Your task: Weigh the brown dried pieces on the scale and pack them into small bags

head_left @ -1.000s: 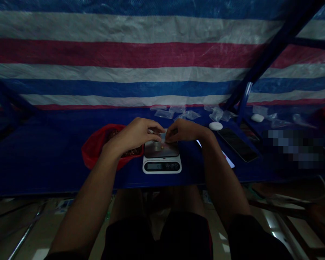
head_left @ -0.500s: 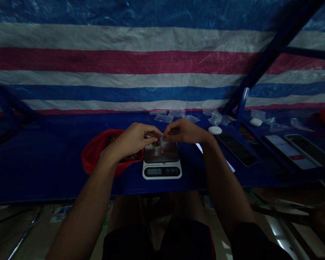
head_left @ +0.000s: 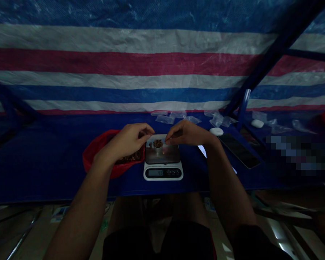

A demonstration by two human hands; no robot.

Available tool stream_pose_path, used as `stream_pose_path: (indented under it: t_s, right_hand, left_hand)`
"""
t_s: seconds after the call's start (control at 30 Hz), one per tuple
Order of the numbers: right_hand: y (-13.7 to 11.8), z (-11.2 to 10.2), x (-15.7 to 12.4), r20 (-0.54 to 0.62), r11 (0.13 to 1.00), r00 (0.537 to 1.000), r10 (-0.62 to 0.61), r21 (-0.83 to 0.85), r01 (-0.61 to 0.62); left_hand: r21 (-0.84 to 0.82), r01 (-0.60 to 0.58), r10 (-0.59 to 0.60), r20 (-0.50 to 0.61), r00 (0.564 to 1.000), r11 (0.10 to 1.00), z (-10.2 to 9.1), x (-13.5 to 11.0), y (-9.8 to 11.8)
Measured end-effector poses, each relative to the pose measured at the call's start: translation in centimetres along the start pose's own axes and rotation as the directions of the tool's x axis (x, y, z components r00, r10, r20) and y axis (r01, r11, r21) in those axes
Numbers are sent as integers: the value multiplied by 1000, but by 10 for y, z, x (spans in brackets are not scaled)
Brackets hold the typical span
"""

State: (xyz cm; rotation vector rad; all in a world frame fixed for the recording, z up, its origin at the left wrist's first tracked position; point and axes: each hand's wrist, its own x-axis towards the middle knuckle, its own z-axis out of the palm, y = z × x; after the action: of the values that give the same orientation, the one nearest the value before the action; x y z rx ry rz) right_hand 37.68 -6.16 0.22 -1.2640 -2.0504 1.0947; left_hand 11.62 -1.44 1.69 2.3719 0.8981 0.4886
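Note:
A small cup [head_left: 158, 149] heaped with brown bits stands upright on the metal plate of a white digital kitchen scale [head_left: 163, 174]. My left hand [head_left: 137, 137] hovers up and left of the cup, thumb and fingers slightly apart, with nothing visible between them. On the other side, my right hand [head_left: 185, 133] is close to the cup's rim, fingers bent and fingertips drawn together. Whatever may be in that pinch is too small to make out. Under my left wrist lies an open red plastic bag [head_left: 93, 153] of brown pieces, partly hidden by the forearm.
Clear plastic bags [head_left: 165, 119] lie along the back of the blue table [head_left: 51, 151]. To the right are a white oval case [head_left: 216, 131], a dark phone [head_left: 239, 151] and a lit phone partly under my right forearm. A striped tarp [head_left: 141, 61] hangs behind.
My hands have parted: the left moved left, off the cup, and the right drew slightly away. The cup's heaped top now shows between them. The view shifted slightly.

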Motion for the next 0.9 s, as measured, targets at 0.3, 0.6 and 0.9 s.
stream_pose_path:
  t_s: [0.3, 0.6, 0.9]
  right_hand:
    - [0, 17, 11, 139, 979, 975, 171, -131, -154]
    - [3, 3, 2, 44, 986, 994, 102, -140, -95]
    - [-4, 8, 5, -43, 998, 998, -41, -48, 39]
  left_hand:
    - [246, 13, -54, 161, 985, 969, 7, -3, -15]
    - [230, 13, -52, 165, 985, 973, 8, -2, -16]
    - [81, -66, 68, -18, 998, 994, 0, -3, -2]
